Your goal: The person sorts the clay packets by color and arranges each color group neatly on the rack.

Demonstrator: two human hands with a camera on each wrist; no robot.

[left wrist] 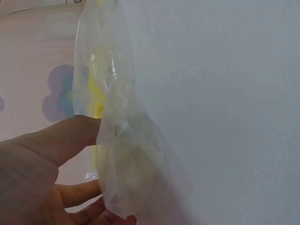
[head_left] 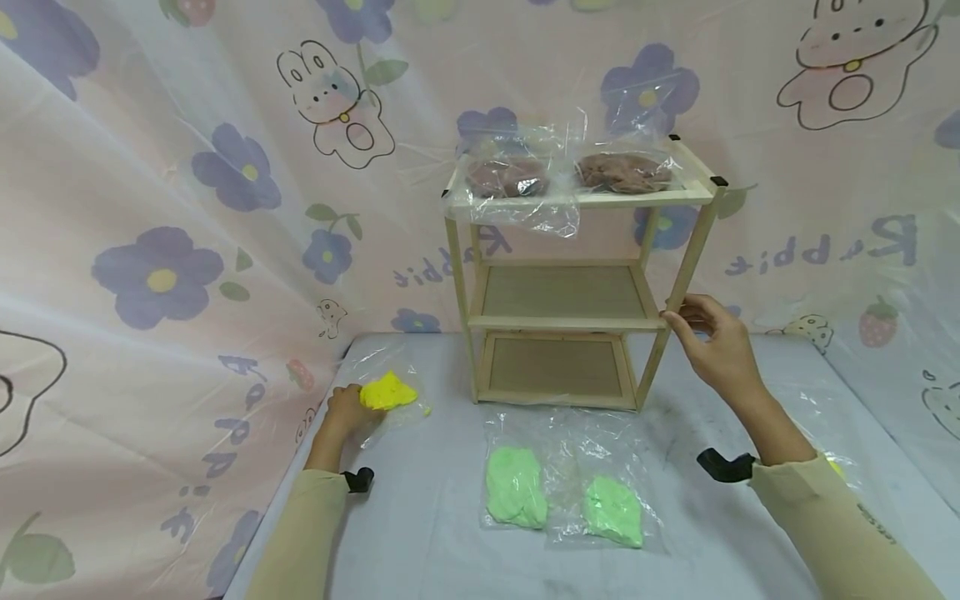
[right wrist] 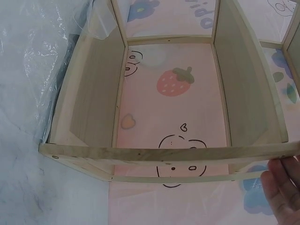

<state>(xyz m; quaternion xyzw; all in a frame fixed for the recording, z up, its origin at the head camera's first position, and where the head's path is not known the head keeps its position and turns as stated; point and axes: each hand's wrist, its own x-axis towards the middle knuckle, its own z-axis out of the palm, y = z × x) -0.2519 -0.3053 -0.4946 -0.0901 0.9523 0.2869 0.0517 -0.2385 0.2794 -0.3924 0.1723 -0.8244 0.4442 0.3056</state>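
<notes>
Gripping a clear bag (left wrist: pixel 119 117) at its near edge, our left hand (head_left: pixel 351 412) has thumb and fingers bent against the plastic. Inside the bag is a yellow lump (head_left: pixel 387 392), just beside the hand, toward the left side of the table (head_left: pixel 435 508). We cannot tell whether any of this bag rests on the cloth below. A small yellow crumb (head_left: pixel 427 411) shows near it.

Our right hand (head_left: pixel 716 342) pinches the front right post (head_left: pixel 691 258) of the wooden shelf (head_left: pixel 558 292), about level with the middle board. The shelf stands upright at the back of the table, well apart from the yellow lump. On its top lie two brown lumps (head_left: pixel 626 172), each in its own clear bag; the left bag hangs over the front edge.

Before the shelf, two green lumps (head_left: pixel 517 489) lie side by side on the table, also bagged. Beyond our right forearm we see another piece of clear plastic (head_left: pixel 821 417) with a bit of yellow, mostly hidden by the sleeve (head_left: pixel 832 525). Behind everything hangs a pink curtain (head_left: pixel 420 83) printed with rabbits, purple flowers and strawberries.
</notes>
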